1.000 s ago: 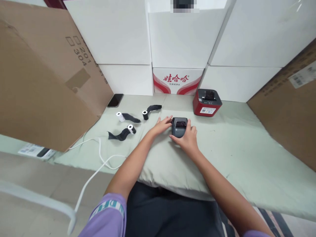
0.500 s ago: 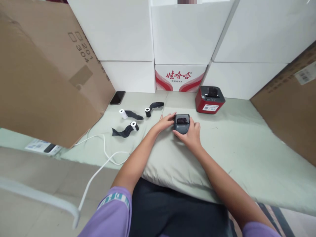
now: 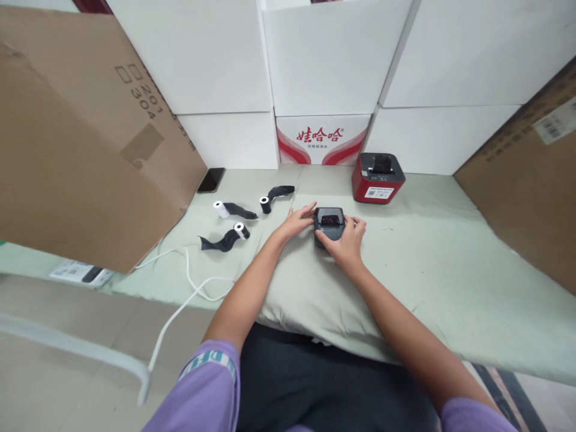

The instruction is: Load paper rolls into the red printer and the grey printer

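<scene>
A small dark grey receipt printer [image 3: 330,231] sits on the green cloth in front of me, with a dark strip of paper at its clear window. My right hand [image 3: 350,243] grips it from the right, the thumb across its front edge and the fingers along its right side. Against or just beside its left side, my left hand [image 3: 294,224] lies with fingers stretched out; whether the fingertips touch is hard to tell. To the left are three small paper rolls with dark tails: a black one [image 3: 265,205], a white one [image 3: 220,209] and a black-and-white one [image 3: 242,231].
A red and black printer [image 3: 378,186] stands at the back right. A phone [image 3: 211,180] lies at the back left. Cardboard [image 3: 81,138] walls the left side, white boxes [image 3: 321,138] the back. A white cable [image 3: 189,270] hangs over the cloth's [image 3: 450,270] front edge.
The view has shifted slightly. My right thumb has moved up a little on the printer's front. The left hand's fingers have shifted slightly at the printer's left side.
</scene>
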`<action>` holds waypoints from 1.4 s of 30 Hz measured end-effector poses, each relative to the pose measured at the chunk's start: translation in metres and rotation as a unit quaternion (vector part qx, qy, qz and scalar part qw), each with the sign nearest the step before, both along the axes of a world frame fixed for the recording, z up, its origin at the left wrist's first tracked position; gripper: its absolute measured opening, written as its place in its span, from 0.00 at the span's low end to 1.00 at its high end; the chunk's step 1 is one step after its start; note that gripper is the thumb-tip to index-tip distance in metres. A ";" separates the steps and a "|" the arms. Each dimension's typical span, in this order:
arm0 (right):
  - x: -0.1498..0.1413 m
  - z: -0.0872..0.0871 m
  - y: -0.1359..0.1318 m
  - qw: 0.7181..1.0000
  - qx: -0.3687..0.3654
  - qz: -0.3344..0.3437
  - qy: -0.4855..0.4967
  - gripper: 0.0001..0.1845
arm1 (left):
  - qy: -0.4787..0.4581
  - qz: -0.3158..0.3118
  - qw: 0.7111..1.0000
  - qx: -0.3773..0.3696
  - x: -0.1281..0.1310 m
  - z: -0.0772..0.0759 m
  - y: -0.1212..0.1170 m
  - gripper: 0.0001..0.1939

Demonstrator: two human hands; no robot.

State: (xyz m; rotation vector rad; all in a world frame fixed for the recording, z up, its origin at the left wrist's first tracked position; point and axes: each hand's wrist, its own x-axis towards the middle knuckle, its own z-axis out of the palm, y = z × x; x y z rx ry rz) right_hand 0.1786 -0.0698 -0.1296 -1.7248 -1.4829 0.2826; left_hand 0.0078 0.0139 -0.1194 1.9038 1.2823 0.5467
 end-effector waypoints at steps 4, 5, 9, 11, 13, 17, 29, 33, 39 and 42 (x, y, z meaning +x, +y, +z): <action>0.005 -0.001 0.008 0.997 0.011 0.038 0.071 0.42 | -0.007 0.000 1.000 -0.002 0.000 0.001 -0.002 0.36; 0.007 -0.002 0.011 0.995 0.005 0.049 0.090 0.40 | -0.010 0.000 1.000 0.000 0.000 0.001 -0.002 0.36; 0.015 -0.007 0.025 0.990 -0.016 0.059 0.127 0.38 | -0.015 0.006 1.000 0.017 -0.001 -0.002 -0.002 0.35; 0.019 -0.009 0.031 0.989 -0.019 0.064 0.135 0.38 | -0.008 0.008 1.000 0.018 -0.001 -0.002 -0.003 0.35; 0.024 -0.010 0.035 0.987 -0.023 0.067 0.145 0.39 | -0.001 0.012 1.000 0.024 -0.001 -0.002 -0.004 0.35; 0.032 -0.011 0.043 0.986 -0.035 0.072 0.148 0.41 | -0.010 0.018 0.999 0.045 0.000 -0.002 -0.008 0.34; 0.039 0.009 0.039 0.985 0.010 0.105 0.136 0.34 | 0.006 0.022 0.998 0.050 0.001 0.004 -0.013 0.35; 0.054 0.033 0.030 0.977 -0.014 0.189 0.095 0.27 | 0.011 0.026 0.998 0.056 0.001 0.003 -0.012 0.35; 0.059 0.050 0.046 0.967 -0.066 0.243 0.038 0.22 | 0.010 0.022 0.998 0.062 0.002 0.002 -0.011 0.36; 0.047 0.053 0.068 0.980 -0.078 0.176 -0.042 0.17 | 0.011 0.023 0.998 0.064 0.001 0.001 -0.010 0.36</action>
